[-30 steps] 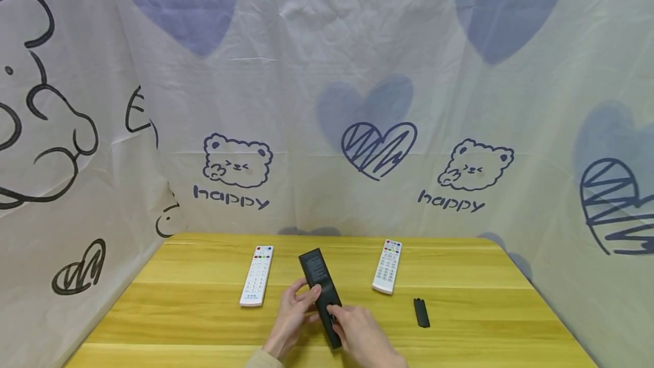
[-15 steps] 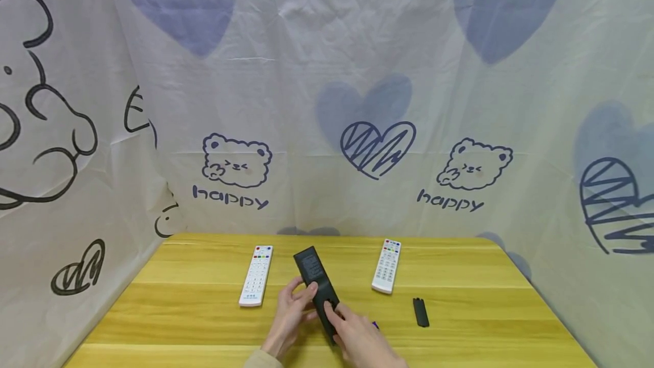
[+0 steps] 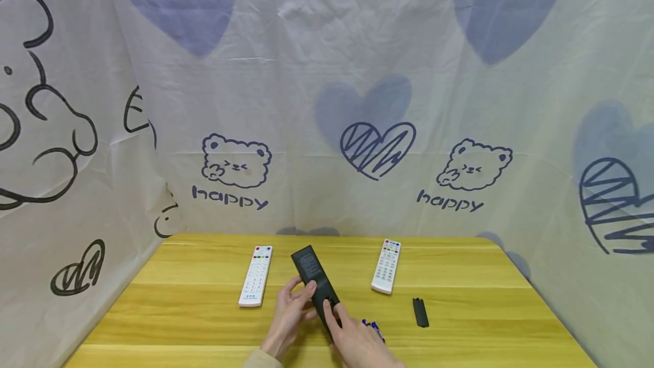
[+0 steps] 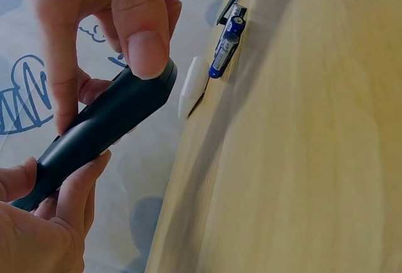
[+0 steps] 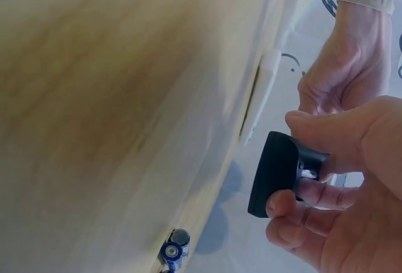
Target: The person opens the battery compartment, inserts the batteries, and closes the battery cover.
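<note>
Hands (image 3: pixel 289 312) on remote (image 3: pixel 322 288), label (image 3: pixel 310 267) head-view only

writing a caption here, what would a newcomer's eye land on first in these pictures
Probably the big pale-blue hearts and outlined bears on the cloth, which fills most of the head view. Next would come the black remote, gripped in both hands over the yellow table, with two white remotes lying farther back, one on each side. The blue batteries on the table just right of the hands likely stand out too.
</note>
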Demonstrator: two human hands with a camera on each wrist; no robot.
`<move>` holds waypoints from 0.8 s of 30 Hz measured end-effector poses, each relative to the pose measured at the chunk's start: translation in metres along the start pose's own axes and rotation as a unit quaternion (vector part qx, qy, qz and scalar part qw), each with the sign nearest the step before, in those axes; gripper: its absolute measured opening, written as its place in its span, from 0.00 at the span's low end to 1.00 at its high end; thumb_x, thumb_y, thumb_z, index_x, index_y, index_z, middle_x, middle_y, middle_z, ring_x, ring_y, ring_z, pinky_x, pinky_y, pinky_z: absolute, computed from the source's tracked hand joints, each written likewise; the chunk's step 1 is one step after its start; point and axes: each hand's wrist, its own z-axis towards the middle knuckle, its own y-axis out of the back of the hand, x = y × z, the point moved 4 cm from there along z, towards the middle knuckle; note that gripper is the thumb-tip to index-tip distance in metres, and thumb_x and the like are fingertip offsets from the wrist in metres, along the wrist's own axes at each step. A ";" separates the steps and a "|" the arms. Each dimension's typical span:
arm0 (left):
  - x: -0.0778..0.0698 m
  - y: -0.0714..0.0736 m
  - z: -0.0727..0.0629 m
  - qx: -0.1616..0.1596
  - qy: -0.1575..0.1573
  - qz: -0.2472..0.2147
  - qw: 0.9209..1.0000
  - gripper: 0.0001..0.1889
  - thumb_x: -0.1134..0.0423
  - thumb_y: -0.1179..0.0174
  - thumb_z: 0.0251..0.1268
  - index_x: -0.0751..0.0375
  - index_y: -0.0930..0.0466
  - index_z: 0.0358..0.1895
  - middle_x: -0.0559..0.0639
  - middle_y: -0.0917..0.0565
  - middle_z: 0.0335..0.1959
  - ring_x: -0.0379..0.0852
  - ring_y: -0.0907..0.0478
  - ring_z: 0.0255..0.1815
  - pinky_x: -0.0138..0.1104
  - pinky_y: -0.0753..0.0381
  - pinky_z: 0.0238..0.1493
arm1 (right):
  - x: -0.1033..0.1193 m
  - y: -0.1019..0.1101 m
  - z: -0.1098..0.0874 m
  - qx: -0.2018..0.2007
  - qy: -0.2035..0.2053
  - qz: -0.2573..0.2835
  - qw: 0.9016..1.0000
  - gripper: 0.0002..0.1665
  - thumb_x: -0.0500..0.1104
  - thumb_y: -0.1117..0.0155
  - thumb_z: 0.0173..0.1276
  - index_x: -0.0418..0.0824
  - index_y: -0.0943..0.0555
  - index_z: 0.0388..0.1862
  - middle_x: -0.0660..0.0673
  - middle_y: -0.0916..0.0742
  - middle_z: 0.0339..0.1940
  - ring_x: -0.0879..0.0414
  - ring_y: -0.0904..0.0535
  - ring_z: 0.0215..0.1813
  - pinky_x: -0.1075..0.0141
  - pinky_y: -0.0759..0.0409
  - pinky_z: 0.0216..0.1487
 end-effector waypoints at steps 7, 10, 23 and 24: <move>-0.001 0.002 0.001 -0.002 -0.008 -0.007 1.000 0.24 0.59 0.43 0.76 0.71 0.35 0.65 0.54 0.10 0.44 0.41 0.13 0.36 0.33 0.10 0.37 | -0.001 0.004 -0.002 -0.017 0.011 -0.017 1.000 0.39 0.50 0.36 0.73 0.50 0.37 0.79 0.49 0.25 0.57 0.61 0.34 0.22 0.69 0.36 0.17; -0.002 0.003 0.001 0.001 -0.008 -0.005 1.000 0.25 0.58 0.43 0.76 0.72 0.36 0.66 0.54 0.10 0.44 0.41 0.12 0.37 0.33 0.10 0.39 | -0.002 0.005 -0.003 -0.028 0.022 -0.008 0.999 0.39 0.50 0.35 0.72 0.50 0.37 0.79 0.49 0.25 0.56 0.62 0.34 0.22 0.71 0.35 0.17; -0.003 0.004 -0.001 0.013 0.001 -0.005 1.000 0.30 0.58 0.42 0.75 0.74 0.40 0.69 0.51 0.10 0.44 0.41 0.12 0.36 0.34 0.10 0.41 | -0.017 0.023 -0.016 -0.188 0.116 0.044 0.974 0.17 0.38 0.30 0.67 0.43 0.13 0.54 0.50 0.09 0.42 0.63 0.14 0.40 0.72 0.15 0.38; -0.003 0.005 -0.001 0.014 0.001 -0.007 1.000 0.30 0.58 0.43 0.75 0.74 0.40 0.70 0.51 0.10 0.44 0.41 0.12 0.37 0.34 0.10 0.41 | -0.019 0.025 -0.016 -0.195 0.110 0.060 0.973 0.15 0.37 0.31 0.66 0.43 0.13 0.53 0.50 0.09 0.41 0.63 0.14 0.39 0.73 0.15 0.37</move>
